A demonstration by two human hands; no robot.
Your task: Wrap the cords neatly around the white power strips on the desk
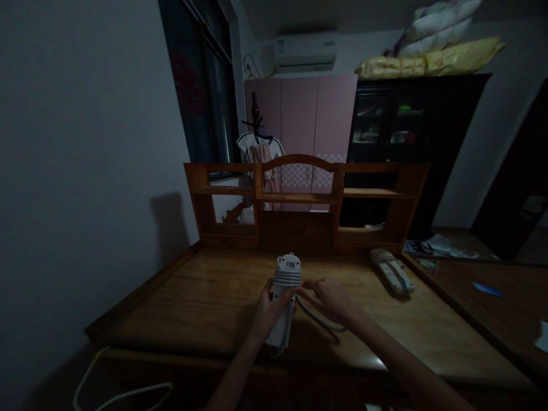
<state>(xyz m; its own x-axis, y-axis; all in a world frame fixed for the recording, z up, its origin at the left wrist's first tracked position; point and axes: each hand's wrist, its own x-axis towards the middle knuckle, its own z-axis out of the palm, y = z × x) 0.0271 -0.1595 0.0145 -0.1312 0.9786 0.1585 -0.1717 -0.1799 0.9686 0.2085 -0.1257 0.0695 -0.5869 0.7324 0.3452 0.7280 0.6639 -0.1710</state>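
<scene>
A white power strip [279, 335] stands tilted over the desk, its back with a small label facing me. Grey-white cord [286, 278] is wound in several turns around its upper part. My left hand [269, 313] grips the strip from the left, just below the turns, its thumb across the front. To the right of the strip, my right hand [329, 297] is closed, its fingers pinched on the cord beside the turns. A loose length of the cord curves below that hand, above the desk top.
The wooden desk [188, 302] has a low shelf unit [299, 198] along its far edge. A second white, strip-like object [393, 273] lies at the right. A white cable [128, 393] hangs at the lower left. A wall [85, 171] rises on the left.
</scene>
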